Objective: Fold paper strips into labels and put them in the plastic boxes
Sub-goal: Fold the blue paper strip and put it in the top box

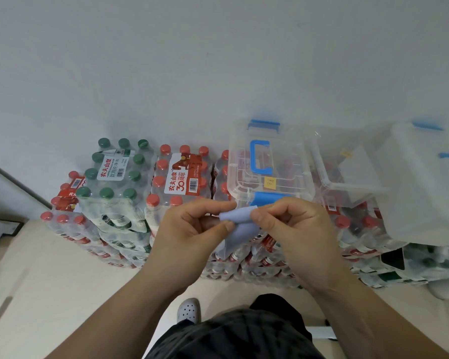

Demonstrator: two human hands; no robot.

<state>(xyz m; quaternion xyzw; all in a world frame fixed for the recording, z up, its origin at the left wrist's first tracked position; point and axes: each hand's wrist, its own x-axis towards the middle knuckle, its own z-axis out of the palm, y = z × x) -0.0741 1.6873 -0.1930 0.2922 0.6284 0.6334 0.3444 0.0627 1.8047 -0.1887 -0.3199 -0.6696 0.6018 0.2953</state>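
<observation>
Head view: left hand (192, 229) and right hand (290, 224) pinch the blue strip (235, 216) between them, mid-air. Looks light, floppy, easy to crease, so probably best pinched at the edges. Closed box (290, 151) sits just behind, on bottle packs (182, 174).

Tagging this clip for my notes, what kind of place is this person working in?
Likely a storeroom or stock corner: shrink-wrapped packs of bottled water stacked against a bare wall, with clear plastic boxes set on top.
</observation>
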